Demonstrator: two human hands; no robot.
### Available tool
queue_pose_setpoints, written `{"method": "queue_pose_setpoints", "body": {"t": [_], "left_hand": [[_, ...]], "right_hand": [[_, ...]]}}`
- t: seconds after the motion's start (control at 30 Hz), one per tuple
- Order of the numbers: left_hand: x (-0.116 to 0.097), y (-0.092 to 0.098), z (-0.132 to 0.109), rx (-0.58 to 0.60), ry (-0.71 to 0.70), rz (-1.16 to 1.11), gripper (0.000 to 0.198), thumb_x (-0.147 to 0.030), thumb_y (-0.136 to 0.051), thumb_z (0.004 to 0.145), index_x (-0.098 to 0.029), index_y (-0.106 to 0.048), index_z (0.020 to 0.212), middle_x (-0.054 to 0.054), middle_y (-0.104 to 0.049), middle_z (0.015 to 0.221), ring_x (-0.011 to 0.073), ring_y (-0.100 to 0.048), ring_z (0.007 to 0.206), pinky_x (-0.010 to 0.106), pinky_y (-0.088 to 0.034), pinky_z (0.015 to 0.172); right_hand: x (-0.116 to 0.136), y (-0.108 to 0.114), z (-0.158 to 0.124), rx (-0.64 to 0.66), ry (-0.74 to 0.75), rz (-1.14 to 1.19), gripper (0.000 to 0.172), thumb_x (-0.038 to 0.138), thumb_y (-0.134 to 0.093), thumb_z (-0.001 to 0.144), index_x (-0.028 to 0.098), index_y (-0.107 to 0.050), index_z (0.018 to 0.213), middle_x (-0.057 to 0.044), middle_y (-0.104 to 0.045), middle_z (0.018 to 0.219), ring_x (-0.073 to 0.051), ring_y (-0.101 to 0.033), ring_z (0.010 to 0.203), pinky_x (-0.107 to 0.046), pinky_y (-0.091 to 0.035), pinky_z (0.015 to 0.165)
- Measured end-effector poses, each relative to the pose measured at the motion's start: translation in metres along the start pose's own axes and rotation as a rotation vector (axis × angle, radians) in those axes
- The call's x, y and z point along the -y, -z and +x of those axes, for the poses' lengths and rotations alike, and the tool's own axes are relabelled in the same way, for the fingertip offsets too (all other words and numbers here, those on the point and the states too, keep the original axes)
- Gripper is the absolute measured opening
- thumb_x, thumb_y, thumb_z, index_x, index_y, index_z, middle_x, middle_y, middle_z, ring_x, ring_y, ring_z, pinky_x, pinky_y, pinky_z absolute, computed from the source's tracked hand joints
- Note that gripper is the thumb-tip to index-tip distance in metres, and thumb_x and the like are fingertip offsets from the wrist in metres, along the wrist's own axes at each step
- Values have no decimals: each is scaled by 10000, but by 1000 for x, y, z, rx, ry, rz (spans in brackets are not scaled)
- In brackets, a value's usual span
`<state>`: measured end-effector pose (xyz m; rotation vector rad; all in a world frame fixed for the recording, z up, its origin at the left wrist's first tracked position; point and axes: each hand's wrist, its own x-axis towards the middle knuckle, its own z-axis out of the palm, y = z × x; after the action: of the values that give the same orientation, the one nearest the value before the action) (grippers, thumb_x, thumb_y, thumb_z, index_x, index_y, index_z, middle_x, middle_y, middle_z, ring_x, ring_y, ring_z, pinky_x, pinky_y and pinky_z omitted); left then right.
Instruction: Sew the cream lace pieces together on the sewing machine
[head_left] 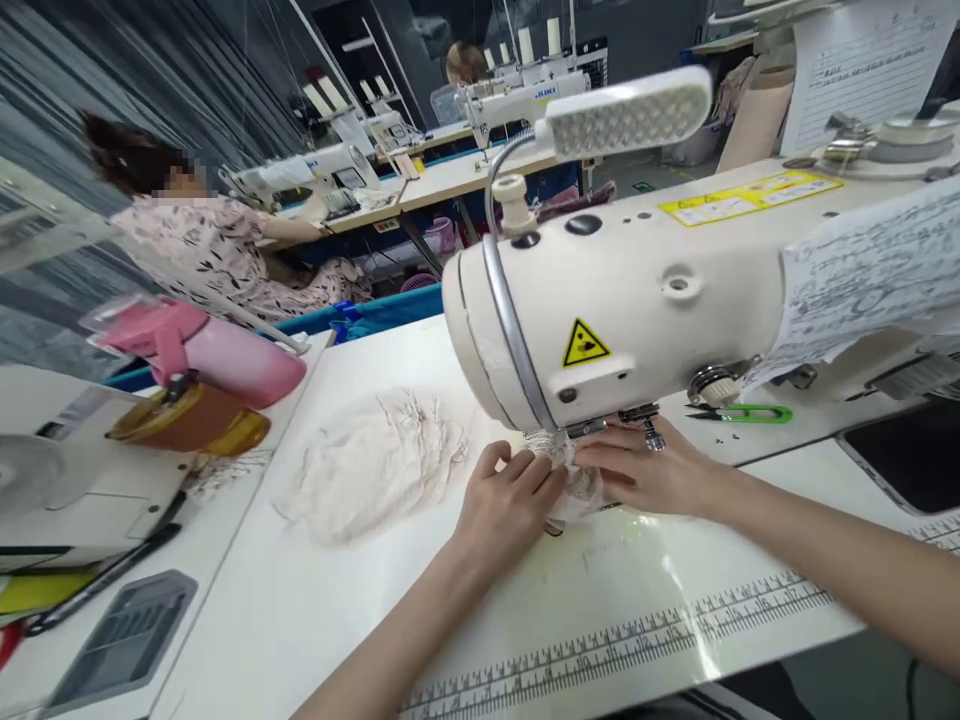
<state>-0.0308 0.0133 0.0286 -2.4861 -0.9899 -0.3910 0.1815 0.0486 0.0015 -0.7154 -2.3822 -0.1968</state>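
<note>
Two bare forearms (401, 630) reach in nearest the viewer, over one printed ruler strip (585, 655) along the front of the white desk (300, 620). One piece of sheer, lacy fabric (583, 490) lies between the two hands, beneath the head of one sewing machine (622, 310). Left hand (514, 490): fingers bent over the fabric's left side; whether they grip or merely press, cannot tell. Right hand (645, 465): fingers extended, close together, on the fabric's right side; grip likewise cannot be told. One crumpled pale cloth (367, 465) lies left of the left hand; whether it joins the lacy piece is not visible. One pair of green-handled snips (750, 413) lies beyond the right hand. At left, one pink bottle (232, 355); further back, one seated co-worker (210, 240) in a patterned garment.
</note>
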Motion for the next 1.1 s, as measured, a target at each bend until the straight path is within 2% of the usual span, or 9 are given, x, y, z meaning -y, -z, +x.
{"method": "queue_pose_setpoints", "body": {"t": [0.1,0.17,0.27,0.37,0.63,0.83,0.93,1.1], "left_hand": [[0,0,-3,-42,5,8,250,-31,-415,868,-190,-605,835,-20,-606,673,132,-545,633,349,-393,776],[0,-3,-4,-56,15,-49,240,-51,-411,877,-182,-612,868,10,-676,855,162,-607,805,390,-383,898],[0,-10,-7,2,8,-181,318,-69,-371,871,-141,-590,1090,77,-617,1208,207,-558,1117,424,-333,1031],[1,-17,-10,99,-13,-259,466,-70,-371,841,-100,-470,1296,97,-532,1326,211,-507,1211,423,-307,1078],[5,-21,-14,182,16,-295,590,-61,-419,751,-137,-444,1335,68,-472,1382,225,-456,1267,452,-285,1092],[5,-18,-13,197,50,-305,608,-69,-407,731,-147,-451,1332,59,-505,1353,221,-476,1244,454,-308,1052],[6,-18,-12,211,60,-304,587,-94,-421,745,-160,-460,1327,53,-513,1347,227,-488,1229,450,-330,1025],[5,-18,-10,226,76,-270,525,-172,-439,807,-175,-463,1332,60,-504,1356,251,-515,1195,477,-337,1009]], "right_hand": [[2,2,1,22,67,0,197,135,-473,867,218,-628,956,29,-674,1018,-115,-582,762,-296,-388,683],[1,1,1,91,102,33,216,93,-463,871,210,-636,926,20,-675,976,-113,-580,801,-278,-401,687],[-1,-1,0,135,104,66,224,92,-456,886,200,-643,945,-5,-673,943,-128,-577,846,-272,-424,708],[-1,-3,-1,139,97,78,215,113,-457,901,203,-647,947,-13,-670,908,-128,-577,838,-265,-438,721],[2,-3,0,96,112,81,219,128,-449,922,203,-648,974,-8,-660,871,-123,-574,824,-275,-431,768],[4,0,6,100,100,20,210,110,-446,903,199,-627,846,29,-639,797,-95,-535,704,-257,-337,568],[5,1,7,95,80,-10,195,91,-474,872,200,-614,792,48,-628,766,-86,-530,705,-269,-298,552],[2,-1,5,43,64,-47,195,66,-490,836,213,-615,808,48,-644,789,-112,-538,722,-290,-313,604]]}}
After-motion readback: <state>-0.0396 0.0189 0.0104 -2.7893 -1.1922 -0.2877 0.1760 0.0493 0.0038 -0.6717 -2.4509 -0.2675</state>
